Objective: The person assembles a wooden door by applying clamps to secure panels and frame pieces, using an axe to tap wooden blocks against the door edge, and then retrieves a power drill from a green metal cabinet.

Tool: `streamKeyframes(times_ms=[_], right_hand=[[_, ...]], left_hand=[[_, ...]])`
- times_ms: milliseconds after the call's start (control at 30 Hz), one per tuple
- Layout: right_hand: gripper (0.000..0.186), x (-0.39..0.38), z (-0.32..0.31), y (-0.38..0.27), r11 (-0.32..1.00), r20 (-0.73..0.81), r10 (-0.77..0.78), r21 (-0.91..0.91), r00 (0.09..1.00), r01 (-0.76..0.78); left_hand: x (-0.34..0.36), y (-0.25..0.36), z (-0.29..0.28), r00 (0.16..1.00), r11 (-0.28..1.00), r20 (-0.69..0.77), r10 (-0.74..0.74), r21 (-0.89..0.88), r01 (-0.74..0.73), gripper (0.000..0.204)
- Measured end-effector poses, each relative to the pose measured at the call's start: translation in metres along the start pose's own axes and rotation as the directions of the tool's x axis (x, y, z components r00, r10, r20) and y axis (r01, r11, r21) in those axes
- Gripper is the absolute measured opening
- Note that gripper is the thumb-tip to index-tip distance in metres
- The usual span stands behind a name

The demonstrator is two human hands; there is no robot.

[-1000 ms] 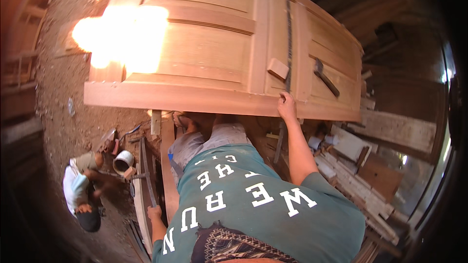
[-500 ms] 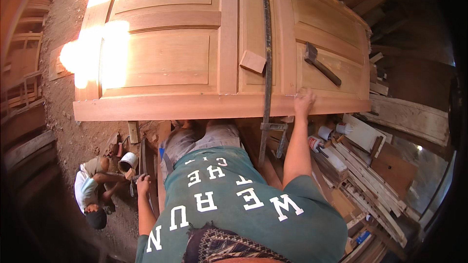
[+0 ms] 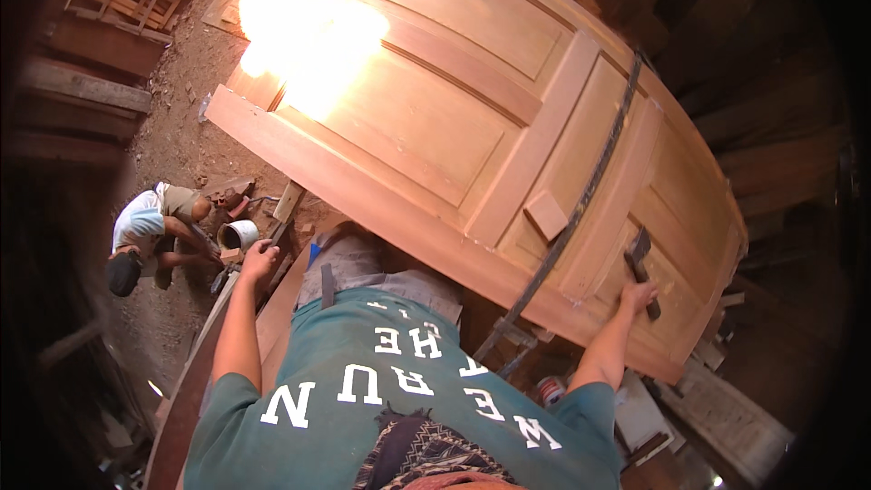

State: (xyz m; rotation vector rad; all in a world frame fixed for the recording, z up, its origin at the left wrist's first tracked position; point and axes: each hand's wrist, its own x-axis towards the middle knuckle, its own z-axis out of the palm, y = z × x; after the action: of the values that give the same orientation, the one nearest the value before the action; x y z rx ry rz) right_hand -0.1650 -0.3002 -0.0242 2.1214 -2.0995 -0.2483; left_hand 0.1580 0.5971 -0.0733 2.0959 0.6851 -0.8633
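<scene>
A large wooden panelled door (image 3: 454, 127) lies in front of me, tilted across the view. On its right part lies a hammer (image 3: 639, 245) with a dark head and handle. My right hand (image 3: 639, 294) has its fingers round the hammer's handle. My left hand (image 3: 261, 259) is off the door's near edge at the left, its fingers closed; a thin dark piece seems to stick out of it, too small to name. A long dark bar clamp (image 3: 581, 209) crosses the door. Beside the bar rests a small wooden block (image 3: 545, 215).
At the left a person (image 3: 150, 231) crouches on the dirt floor (image 3: 195, 73) near a white bucket (image 3: 239, 235). Boards (image 3: 82, 86) are piled at the far left. Under the door's right corner stand planks (image 3: 739, 417) and a white-and-red can (image 3: 551, 390). Bright sunlight washes out the door's left end.
My right hand has gone from the door's near edge to the hammer's handle. The view has turned, so the door now slants down to the right. My left hand stays closed.
</scene>
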Motion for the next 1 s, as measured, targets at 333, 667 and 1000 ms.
streamKeyframes(times_ms=[333, 667, 1000], right_hand=[[0.061, 0.038, -0.047, -0.003, 0.93, 0.473, -0.325, 0.002, 0.819, 0.367], [0.052, -0.21, -0.224, -0.245, 0.644, 0.353, -0.657, 0.723, 0.667, 0.252], [0.036, -0.548, -0.296, -0.683, -0.146, 0.422, -0.875, 0.234, -0.236, 0.961]], left_hand=[[0.039, 0.061, -0.053, 0.975, 0.944, -0.028, -0.218, -0.26, 0.204, 0.05], [0.162, 0.187, -0.097, 0.845, 0.818, -0.508, -0.166, -0.55, -0.169, 0.113], [0.22, 0.202, -0.07, 0.931, 0.025, 0.14, 0.337, -0.99, 0.14, 0.061]])
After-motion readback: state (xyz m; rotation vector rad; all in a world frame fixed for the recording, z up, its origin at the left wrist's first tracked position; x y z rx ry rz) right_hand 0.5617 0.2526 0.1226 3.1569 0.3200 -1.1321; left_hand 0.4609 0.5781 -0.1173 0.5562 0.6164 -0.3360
